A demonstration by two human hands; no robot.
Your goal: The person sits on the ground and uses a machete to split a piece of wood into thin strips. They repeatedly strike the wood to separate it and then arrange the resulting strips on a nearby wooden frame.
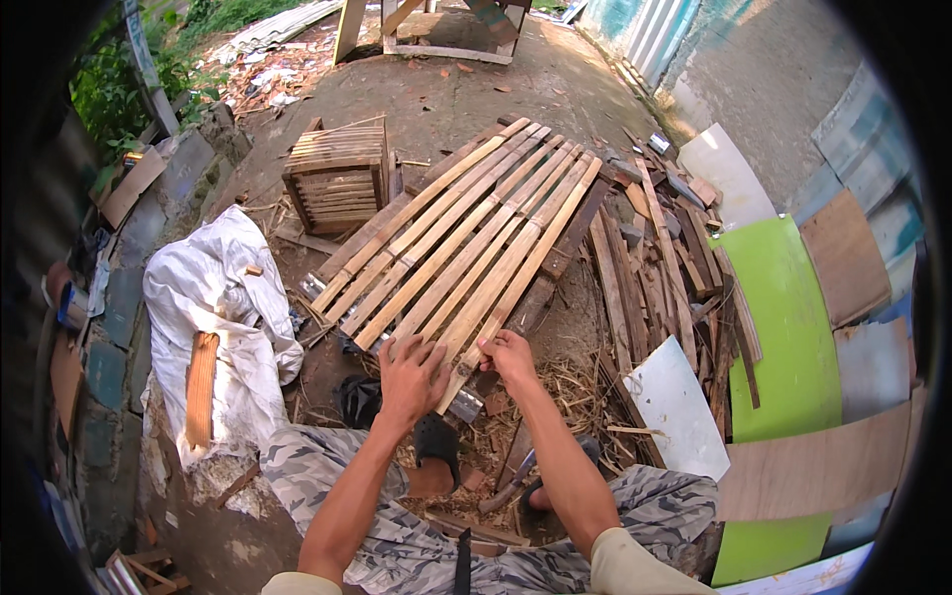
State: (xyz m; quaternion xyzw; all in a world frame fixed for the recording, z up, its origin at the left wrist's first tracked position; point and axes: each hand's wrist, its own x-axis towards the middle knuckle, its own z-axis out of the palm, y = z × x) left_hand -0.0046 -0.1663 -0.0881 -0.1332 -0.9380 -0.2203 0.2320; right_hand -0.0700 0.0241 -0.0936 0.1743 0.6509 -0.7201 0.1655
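Several long bamboo slats lie side by side in a fan in front of me, crossed by thin strips or ties. My left hand rests on the near ends of the slats with its fingers spread. At the near part of the rightmost slat, my right hand has its fingers pinched together; whatever is between them is too small to make out. A dark bar with a shiny end shows under the slats' near ends, and dark wooden beams support them on the right.
A slatted wooden crate stands at the far left. On the left, a wood block lies on a white sack. Scrap wood is piled right, beside a green panel. A curved tool lies between my feet.
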